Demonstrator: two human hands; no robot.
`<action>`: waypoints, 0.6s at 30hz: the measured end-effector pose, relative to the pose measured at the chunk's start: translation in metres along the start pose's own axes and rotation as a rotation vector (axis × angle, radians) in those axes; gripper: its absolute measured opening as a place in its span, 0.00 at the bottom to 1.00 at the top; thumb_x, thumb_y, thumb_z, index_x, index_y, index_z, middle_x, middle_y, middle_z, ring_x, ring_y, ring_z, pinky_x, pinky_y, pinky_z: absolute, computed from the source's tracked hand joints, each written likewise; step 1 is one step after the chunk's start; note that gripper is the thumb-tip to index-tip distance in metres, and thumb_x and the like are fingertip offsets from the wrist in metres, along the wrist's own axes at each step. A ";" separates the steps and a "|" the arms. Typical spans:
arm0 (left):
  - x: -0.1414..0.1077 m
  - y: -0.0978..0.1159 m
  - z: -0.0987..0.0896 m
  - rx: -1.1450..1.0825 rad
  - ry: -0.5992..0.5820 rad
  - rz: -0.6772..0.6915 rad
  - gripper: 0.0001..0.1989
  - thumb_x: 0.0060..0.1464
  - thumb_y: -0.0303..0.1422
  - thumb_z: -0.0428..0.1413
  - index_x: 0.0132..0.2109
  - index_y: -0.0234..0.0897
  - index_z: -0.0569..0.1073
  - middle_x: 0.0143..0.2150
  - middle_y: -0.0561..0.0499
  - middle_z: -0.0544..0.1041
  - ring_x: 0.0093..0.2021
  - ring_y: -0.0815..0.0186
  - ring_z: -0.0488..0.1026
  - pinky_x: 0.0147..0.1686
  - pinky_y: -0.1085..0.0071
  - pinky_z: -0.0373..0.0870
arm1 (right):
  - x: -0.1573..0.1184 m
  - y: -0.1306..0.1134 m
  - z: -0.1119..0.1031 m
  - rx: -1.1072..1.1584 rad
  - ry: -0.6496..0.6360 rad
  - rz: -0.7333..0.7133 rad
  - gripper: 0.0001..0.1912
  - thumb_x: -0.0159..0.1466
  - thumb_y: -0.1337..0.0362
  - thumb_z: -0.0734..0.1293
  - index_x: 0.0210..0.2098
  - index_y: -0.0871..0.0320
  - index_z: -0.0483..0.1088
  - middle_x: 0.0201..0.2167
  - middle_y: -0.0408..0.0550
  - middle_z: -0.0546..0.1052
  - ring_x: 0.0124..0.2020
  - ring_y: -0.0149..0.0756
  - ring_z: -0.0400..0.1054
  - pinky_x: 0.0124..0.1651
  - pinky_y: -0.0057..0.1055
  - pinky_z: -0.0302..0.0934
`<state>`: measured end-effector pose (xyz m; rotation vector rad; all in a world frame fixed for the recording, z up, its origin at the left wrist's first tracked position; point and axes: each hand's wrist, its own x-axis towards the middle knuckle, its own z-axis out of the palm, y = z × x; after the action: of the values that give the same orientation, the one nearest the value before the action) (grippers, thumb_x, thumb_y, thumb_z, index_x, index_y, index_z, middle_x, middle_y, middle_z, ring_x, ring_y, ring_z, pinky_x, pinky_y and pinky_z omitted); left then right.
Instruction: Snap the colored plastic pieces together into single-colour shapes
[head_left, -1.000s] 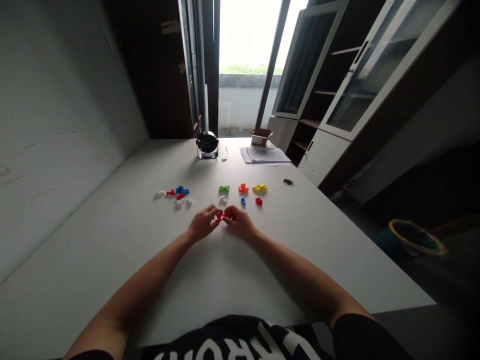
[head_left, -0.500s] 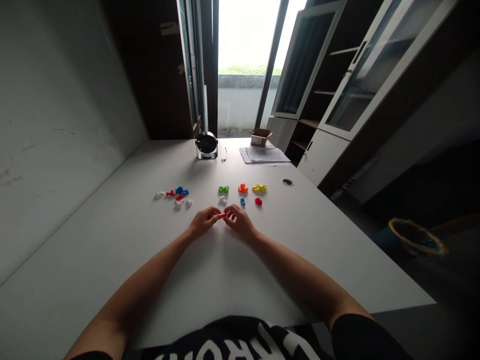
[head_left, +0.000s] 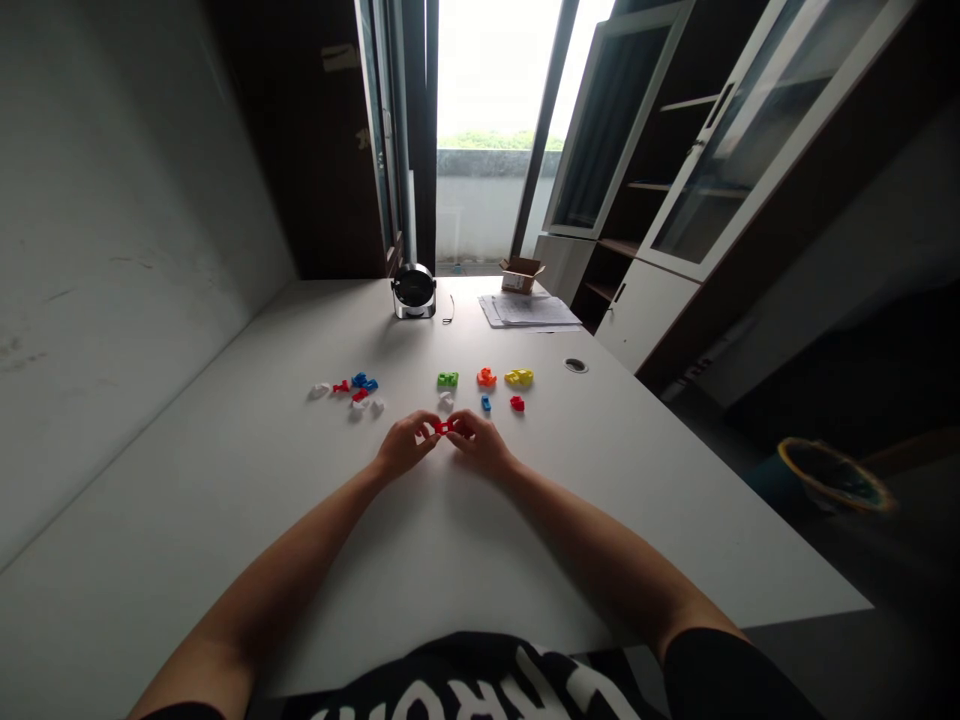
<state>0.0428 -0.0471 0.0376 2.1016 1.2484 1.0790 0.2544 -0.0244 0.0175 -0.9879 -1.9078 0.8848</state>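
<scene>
Between my two hands is a small red plastic piece (head_left: 444, 427) with a gap in its middle, held just above the table. My left hand (head_left: 407, 443) pinches its left end, and my right hand (head_left: 478, 443) grips its right end; the fingertips partly cover it. Just beyond them lie a small white piece (head_left: 445, 401), a blue piece (head_left: 486, 403) and another red piece (head_left: 517, 403). Farther back sit a green piece (head_left: 448, 379), an orange piece (head_left: 486, 377) and a yellow piece (head_left: 519, 377).
Left of my hands is a loose group of white, red and blue pieces (head_left: 364, 382). A round black device (head_left: 413, 290) on a stand, papers (head_left: 531, 311) and an open cardboard box (head_left: 520, 275) occupy the far end. A cable hole (head_left: 575, 366) pierces the white table (head_left: 450, 560).
Turned between my fingers, the red piece now shows its broader side and middle gap. My hands stay in nearly the same place, and the other pieces have not moved.
</scene>
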 end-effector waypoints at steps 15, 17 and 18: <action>0.003 -0.011 0.002 -0.347 -0.110 -0.165 0.15 0.63 0.41 0.55 0.49 0.35 0.76 0.38 0.45 0.82 0.36 0.64 0.78 0.39 0.67 0.75 | 0.000 -0.003 0.002 0.084 0.012 -0.048 0.12 0.64 0.60 0.67 0.46 0.54 0.70 0.38 0.48 0.79 0.37 0.37 0.74 0.41 0.36 0.69; 0.004 -0.010 0.002 -0.382 -0.123 -0.171 0.16 0.63 0.41 0.55 0.49 0.34 0.76 0.38 0.44 0.82 0.36 0.64 0.78 0.39 0.66 0.75 | 0.000 -0.003 0.002 0.091 0.016 -0.054 0.12 0.64 0.59 0.67 0.46 0.54 0.70 0.38 0.48 0.79 0.37 0.37 0.74 0.41 0.36 0.69; 0.004 -0.010 0.002 -0.390 -0.122 -0.174 0.16 0.62 0.41 0.56 0.48 0.34 0.76 0.39 0.44 0.82 0.37 0.63 0.78 0.39 0.66 0.75 | 0.000 -0.003 0.003 0.096 0.015 -0.059 0.12 0.64 0.59 0.67 0.46 0.54 0.70 0.38 0.48 0.79 0.38 0.37 0.74 0.41 0.36 0.70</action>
<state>0.0399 -0.0390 0.0310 1.7060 1.0428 1.0070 0.2512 -0.0264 0.0190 -0.8743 -1.8550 0.9232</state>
